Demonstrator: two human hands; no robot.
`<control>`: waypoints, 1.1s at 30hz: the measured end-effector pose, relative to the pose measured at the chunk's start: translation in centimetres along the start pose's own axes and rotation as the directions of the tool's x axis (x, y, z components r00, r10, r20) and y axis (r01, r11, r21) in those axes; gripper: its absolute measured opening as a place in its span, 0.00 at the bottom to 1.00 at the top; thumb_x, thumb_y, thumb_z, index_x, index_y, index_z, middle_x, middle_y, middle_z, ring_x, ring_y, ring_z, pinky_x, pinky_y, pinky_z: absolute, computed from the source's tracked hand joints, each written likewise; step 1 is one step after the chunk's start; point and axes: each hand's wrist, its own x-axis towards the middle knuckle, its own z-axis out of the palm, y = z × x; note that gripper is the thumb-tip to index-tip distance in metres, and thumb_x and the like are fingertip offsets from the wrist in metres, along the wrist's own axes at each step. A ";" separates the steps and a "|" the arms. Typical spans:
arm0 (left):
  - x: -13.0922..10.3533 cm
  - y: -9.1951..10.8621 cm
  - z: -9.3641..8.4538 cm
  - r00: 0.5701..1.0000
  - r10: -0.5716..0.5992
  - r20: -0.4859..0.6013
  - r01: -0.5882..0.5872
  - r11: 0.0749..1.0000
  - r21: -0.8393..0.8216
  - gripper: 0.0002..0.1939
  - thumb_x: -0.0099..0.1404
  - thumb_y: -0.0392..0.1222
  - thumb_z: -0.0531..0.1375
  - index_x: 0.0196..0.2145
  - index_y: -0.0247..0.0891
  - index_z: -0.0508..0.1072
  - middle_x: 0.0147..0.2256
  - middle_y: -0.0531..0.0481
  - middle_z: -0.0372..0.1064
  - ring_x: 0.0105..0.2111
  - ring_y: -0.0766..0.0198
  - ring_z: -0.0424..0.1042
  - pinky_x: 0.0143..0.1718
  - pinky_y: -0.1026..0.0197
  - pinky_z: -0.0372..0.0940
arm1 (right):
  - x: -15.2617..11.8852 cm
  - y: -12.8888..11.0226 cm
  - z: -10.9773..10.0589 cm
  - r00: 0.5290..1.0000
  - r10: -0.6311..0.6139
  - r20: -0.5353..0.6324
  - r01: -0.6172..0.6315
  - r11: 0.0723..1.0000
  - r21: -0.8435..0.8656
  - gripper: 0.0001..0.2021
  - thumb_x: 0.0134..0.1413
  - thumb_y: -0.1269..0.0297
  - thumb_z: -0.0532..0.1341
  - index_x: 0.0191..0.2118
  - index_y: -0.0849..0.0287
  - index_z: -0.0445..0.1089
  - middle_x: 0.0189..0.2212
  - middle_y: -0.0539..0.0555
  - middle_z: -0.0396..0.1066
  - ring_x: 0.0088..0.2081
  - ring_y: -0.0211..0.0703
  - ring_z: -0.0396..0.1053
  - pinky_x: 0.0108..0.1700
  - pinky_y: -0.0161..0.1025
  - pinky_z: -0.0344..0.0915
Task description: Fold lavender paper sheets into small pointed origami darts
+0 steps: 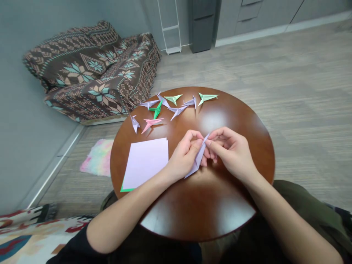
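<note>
A folded lilac paper (198, 158), narrow and pointed, is held above the middle of the round brown table (189, 220). My left hand (187, 154) pinches its left side between thumb and fingers. At its upper tip, my right hand (229, 148) grips the paper with thumb and forefinger. The other fingers of both hands are curled beneath it. Left of my left hand lies a stack of square sheets (147, 161), lilac on top with a green edge below.
Several folded paper figures stand along the table's far side, among them a pink one (151, 123), a dark green one (156, 110) and a pale green one (206, 97). A patterned covered sofa (101, 73) is beyond at the left.
</note>
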 end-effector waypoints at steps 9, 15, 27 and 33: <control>-0.2 0.4 0.1 1.000 -0.017 0.007 0.017 0.999 0.043 0.12 0.75 0.50 0.56 0.42 0.38 0.63 0.27 0.53 0.73 0.27 0.68 0.74 0.32 0.66 0.68 | 0.0 -0.1 -0.2 1.000 -0.003 0.002 0.003 1.000 -0.029 0.11 0.54 0.63 0.73 0.34 0.60 0.72 0.19 0.46 0.72 0.17 0.33 0.68 0.20 0.30 0.64; -0.3 1.4 0.3 0.992 -0.080 -0.094 0.089 0.992 0.094 0.13 0.70 0.48 0.63 0.37 0.34 0.70 0.33 0.47 0.78 0.28 0.67 0.77 0.33 0.66 0.71 | 0.0 0.0 -0.6 1.000 -0.003 -0.011 0.002 0.998 -0.068 0.10 0.54 0.62 0.73 0.34 0.61 0.74 0.20 0.46 0.73 0.16 0.33 0.66 0.18 0.30 0.63; -0.4 1.5 0.3 0.988 -0.063 -0.139 0.075 0.993 0.087 0.14 0.66 0.48 0.66 0.34 0.34 0.72 0.29 0.47 0.79 0.28 0.65 0.79 0.34 0.65 0.73 | -0.2 -0.3 -0.3 1.000 -0.004 -0.019 0.002 0.994 -0.113 0.10 0.53 0.61 0.73 0.32 0.61 0.75 0.18 0.47 0.73 0.16 0.34 0.66 0.18 0.31 0.64; -0.5 1.5 0.4 0.990 -0.043 -0.138 0.056 0.994 0.092 0.13 0.66 0.46 0.67 0.33 0.34 0.71 0.29 0.48 0.79 0.27 0.67 0.78 0.33 0.67 0.72 | -0.3 -0.2 -0.3 1.000 -0.009 -0.017 0.007 0.993 -0.115 0.07 0.55 0.65 0.71 0.32 0.61 0.75 0.18 0.47 0.73 0.16 0.33 0.66 0.18 0.30 0.63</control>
